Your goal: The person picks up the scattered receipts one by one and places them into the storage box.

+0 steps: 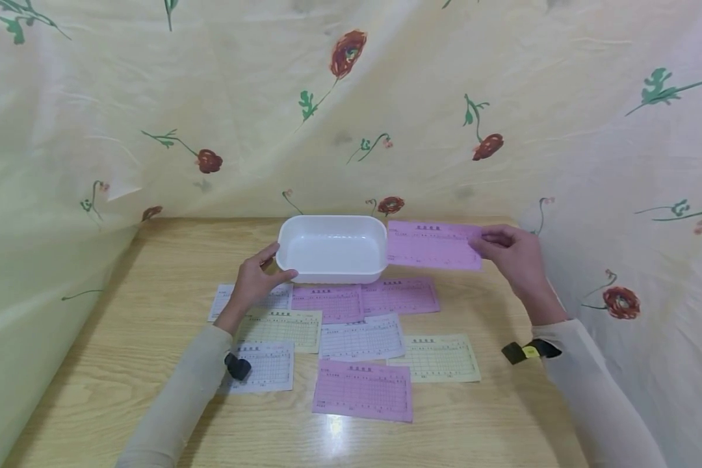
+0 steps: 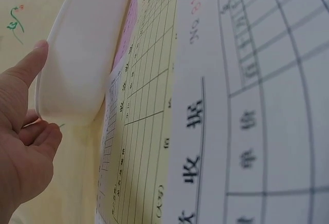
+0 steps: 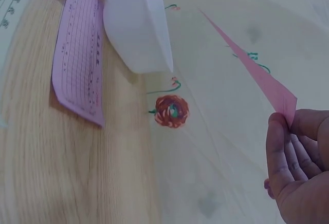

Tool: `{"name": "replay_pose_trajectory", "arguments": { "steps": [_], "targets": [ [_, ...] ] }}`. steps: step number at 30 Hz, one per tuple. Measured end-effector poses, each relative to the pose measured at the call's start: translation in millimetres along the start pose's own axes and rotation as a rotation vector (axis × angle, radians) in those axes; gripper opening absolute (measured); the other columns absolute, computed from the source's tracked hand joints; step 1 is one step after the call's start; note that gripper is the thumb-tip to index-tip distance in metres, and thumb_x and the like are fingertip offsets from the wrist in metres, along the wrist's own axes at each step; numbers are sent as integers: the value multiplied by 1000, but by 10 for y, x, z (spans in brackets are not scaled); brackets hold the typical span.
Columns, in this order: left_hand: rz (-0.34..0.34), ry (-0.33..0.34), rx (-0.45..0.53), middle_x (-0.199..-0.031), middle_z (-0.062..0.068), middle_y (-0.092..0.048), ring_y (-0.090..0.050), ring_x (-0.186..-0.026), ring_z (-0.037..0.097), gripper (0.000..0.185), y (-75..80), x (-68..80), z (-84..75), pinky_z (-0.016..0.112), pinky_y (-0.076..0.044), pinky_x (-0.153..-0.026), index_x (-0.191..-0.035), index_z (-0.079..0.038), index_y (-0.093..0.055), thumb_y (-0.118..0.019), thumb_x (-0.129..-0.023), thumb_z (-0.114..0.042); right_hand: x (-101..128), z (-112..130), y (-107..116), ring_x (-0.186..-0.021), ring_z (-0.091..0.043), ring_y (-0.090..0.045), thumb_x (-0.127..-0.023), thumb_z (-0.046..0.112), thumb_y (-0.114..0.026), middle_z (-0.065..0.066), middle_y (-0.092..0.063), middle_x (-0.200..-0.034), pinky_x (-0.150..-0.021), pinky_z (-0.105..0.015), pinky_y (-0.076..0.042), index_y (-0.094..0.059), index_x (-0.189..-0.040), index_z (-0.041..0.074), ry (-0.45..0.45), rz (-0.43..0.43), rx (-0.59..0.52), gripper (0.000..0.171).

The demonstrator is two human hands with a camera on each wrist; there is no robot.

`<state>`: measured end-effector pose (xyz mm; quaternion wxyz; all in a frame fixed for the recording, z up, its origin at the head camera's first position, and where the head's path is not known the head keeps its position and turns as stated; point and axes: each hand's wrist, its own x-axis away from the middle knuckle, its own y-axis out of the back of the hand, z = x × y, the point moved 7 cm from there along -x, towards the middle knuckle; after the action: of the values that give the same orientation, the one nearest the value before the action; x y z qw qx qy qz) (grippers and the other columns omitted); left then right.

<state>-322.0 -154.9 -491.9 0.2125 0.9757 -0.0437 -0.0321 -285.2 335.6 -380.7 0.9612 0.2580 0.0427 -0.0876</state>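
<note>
At the back of the table, a white plastic tray (image 1: 335, 250) is held at its left front corner by my left hand (image 1: 256, 276). The left wrist view shows the thumb (image 2: 36, 59) on the tray's rim and the other fingers curled beside it. A pink receipt slip (image 1: 433, 246) hangs in the air right of the tray, its right edge pinched by my right hand (image 1: 517, 257). From the right wrist this slip (image 3: 262, 82) appears nearly edge-on between thumb and fingers.
In front of the tray lie several more receipt slips, some overlapping: pink (image 1: 363, 390), yellow (image 1: 439, 357) and white (image 1: 359, 338). Partly behind my left forearm is another white slip (image 1: 269, 367). Flowered cloth (image 1: 257, 97) surrounds the wooden table (image 1: 456, 422) at the back and sides.
</note>
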Motion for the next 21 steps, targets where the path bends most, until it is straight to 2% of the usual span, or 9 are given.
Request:
{"name": "replay_pose_trajectory", "arguments": {
  "steps": [8, 21],
  "targets": [
    [4, -7, 7, -163, 10, -36, -38, -149, 30, 99, -11, 5, 13, 38, -41, -120, -157, -7, -39, -88, -79, -42, -146, 130, -247, -82, -3, -68, -93, 12, -76, 10, -70, -90, -75, -16, -62, -65, -124, -9, 22, 24, -107, 39],
    [-2, -34, 14, -163, 8, -36, -38, -149, 27, 98, -5, 1, -2, 37, -42, -119, -156, -7, -40, -88, -79, -43, -339, 304, -734, -87, -10, -70, -94, 12, -75, -8, -71, -101, -80, -24, -64, -68, -123, -4, -2, 70, -189, 34]
  ]
}}
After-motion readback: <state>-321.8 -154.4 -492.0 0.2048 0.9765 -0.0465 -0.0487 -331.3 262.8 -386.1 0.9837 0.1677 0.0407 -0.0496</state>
